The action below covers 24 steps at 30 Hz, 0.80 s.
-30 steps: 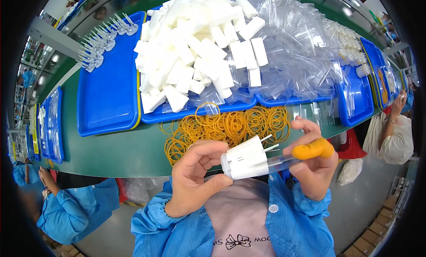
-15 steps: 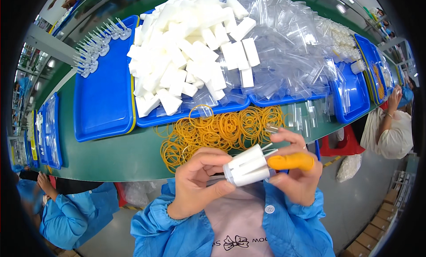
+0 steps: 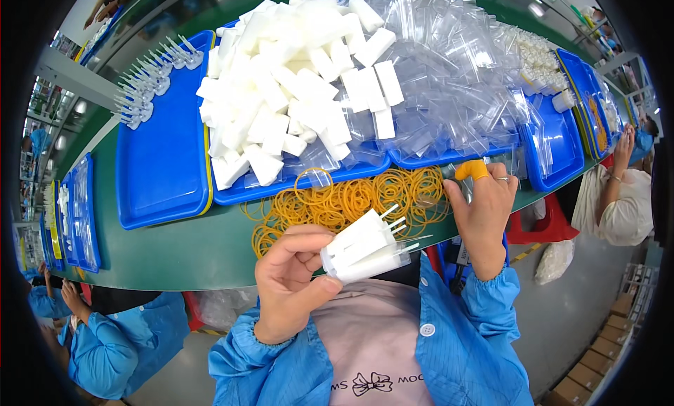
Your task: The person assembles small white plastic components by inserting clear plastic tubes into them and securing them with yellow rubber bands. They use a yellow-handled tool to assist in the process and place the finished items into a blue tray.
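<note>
drawing your right hand (image 3: 486,213) off the white assembly (image 3: 364,247), you now have it near the right end of the rubber bands (image 3: 354,195), on your side of the heap of clear sleeves (image 3: 449,87); half a second ago its fingers were at the assembly's pronged end. the assembly is in front of your chest, its base clamped between the thumb and fingers of your left hand (image 3: 291,283) alone. a fitted sleeve (image 3: 405,256) seems to surround the lower block, so that placement looks finished. hard to tell: whether your right thumb and orange-covered finger pinch anything. your left grip hides part of the base, and transparent edges blur together.
</note>
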Motion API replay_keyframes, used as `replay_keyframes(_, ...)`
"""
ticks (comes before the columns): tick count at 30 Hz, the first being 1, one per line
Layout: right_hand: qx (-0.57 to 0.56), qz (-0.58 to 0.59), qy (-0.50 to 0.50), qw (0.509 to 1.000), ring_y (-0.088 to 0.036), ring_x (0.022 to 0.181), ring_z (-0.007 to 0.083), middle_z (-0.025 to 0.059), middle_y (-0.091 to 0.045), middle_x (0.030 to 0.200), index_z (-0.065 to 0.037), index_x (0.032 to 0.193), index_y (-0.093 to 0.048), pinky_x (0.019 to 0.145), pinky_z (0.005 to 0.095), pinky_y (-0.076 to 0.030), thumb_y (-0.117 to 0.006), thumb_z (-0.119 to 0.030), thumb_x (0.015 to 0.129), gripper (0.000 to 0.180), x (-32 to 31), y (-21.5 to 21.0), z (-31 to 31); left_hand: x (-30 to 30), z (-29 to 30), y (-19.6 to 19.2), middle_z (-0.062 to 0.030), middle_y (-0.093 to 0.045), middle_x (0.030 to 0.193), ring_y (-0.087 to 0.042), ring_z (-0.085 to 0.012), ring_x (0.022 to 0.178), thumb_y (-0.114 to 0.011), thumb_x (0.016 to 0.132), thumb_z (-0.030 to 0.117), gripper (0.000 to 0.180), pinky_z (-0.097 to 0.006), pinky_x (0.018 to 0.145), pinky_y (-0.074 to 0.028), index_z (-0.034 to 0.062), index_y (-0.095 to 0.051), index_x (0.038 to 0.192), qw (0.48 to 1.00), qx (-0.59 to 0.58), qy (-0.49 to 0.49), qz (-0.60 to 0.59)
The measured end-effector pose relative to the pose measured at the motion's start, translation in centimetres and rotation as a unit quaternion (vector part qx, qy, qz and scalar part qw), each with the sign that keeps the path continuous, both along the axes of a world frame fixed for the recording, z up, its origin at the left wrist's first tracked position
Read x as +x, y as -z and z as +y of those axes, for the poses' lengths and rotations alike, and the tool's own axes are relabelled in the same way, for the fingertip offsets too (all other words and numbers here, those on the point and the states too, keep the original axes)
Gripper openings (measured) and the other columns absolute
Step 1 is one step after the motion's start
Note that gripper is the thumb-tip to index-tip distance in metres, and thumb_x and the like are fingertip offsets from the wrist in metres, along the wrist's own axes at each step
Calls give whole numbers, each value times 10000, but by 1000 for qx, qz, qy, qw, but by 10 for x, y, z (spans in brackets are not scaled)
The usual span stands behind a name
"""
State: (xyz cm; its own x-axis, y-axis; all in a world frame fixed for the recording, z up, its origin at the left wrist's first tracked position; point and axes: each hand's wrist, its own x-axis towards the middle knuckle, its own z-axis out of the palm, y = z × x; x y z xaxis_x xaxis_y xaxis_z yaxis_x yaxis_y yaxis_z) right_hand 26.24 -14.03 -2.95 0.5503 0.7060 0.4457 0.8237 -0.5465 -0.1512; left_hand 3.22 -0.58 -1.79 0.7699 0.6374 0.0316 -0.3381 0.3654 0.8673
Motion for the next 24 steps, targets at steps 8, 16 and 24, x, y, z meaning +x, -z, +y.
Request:
replay_keyframes(8,288,446,-80,844,-546,829,136,69,-521,997,11,1055,-550,748,267,-452,-586,21,778,279,-18,-26,-16,0,-4,-1,-137,-502,1146,-555,-224,1054,-728,716,-18,516,-355,950,-450,-62,-513,1182,1000,15,-4,28)
replay_keyframes(16,451,584,-142,660,-644,740,222,135,-580,932,25,1196,-427,705,324,-539,-663,-149,805,489,-57,-45,-9,0,-14,-11,-157,-561,1058,-588,-216,937,-784,654,33,528,-303,779,-490,-32,-590,1140,960,259,-30,103)
replay_keyframes(24,436,568,-161,679,-639,746,215,146,-582,931,29,1175,-441,715,316,-534,-685,-135,786,487,-57,-41,-8,4,-13,-18,-161,-569,1030,-605,-225,844,-800,629,35,513,-288,713,-499,-24,-620,1106,902,419,-56,85)
